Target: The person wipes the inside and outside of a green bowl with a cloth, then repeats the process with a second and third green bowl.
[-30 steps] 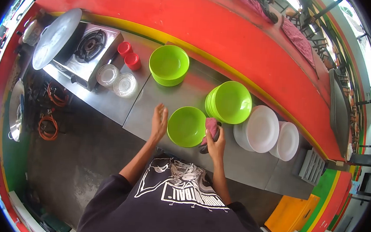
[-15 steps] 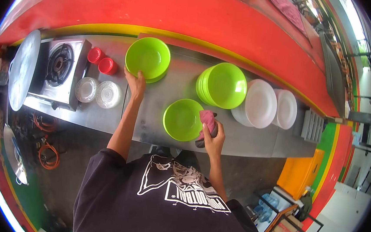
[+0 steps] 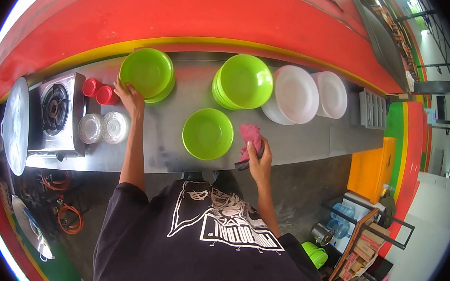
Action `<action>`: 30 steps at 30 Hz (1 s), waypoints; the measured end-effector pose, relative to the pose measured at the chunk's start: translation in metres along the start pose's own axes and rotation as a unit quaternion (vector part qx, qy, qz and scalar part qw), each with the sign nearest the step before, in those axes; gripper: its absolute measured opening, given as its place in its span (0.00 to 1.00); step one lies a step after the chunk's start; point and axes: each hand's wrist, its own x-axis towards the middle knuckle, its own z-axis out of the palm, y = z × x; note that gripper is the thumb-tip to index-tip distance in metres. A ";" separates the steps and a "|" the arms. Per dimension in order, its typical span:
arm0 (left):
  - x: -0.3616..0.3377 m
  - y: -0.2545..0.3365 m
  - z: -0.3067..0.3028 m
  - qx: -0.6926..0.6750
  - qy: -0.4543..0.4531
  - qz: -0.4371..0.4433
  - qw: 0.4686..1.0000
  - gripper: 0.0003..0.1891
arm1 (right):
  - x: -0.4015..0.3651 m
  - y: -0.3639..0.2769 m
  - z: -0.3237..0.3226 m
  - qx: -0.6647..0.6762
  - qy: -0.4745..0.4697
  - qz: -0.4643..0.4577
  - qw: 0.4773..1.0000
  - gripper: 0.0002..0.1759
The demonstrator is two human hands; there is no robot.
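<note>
My left hand (image 3: 130,97) is at the lower left rim of a small stack of green bowls (image 3: 147,73), its fingers against the edge. In my right hand (image 3: 259,156) is a bunched pink and dark cloth (image 3: 250,142), above the counter's front part. A single green bowl (image 3: 208,134) stands on the steel counter (image 3: 180,107) just left of the cloth, with a gap between them. Behind it rises a taller stack of green bowls (image 3: 244,82).
White bowls (image 3: 295,95) and another white stack (image 3: 330,94) stand right of the green ones, then a grey divided rack (image 3: 371,110). At left are red containers (image 3: 106,95), clear dishes (image 3: 115,127) and a gas stove (image 3: 57,107). A red wall (image 3: 193,11) runs behind.
The view has shifted, so the counter items appear further left. The cloth in my right hand has come away from the single green bowl. My left hand remains at the left stack.
</note>
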 end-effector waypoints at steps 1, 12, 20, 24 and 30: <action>0.003 0.004 -0.006 -0.018 -0.025 -0.023 0.999 0.24 | -0.003 -0.007 0.001 0.002 -0.002 0.002 1.000 0.20; 0.017 0.048 -0.023 -0.141 0.007 -0.009 0.990 0.22 | -0.013 -0.012 0.004 0.017 -0.004 0.003 1.000 0.22; 0.014 0.081 -0.045 -0.204 0.046 0.056 0.976 0.21 | -0.027 -0.007 -0.002 0.217 -0.033 0.091 0.971 0.31; -0.020 0.125 -0.073 -0.213 -0.034 0.044 0.975 0.23 | -0.027 -0.013 0.005 0.293 -0.138 0.032 0.946 0.38; -0.102 0.160 -0.088 -0.261 -0.255 -0.009 0.931 0.26 | -0.013 -0.056 0.041 0.066 -0.209 -0.151 0.964 0.42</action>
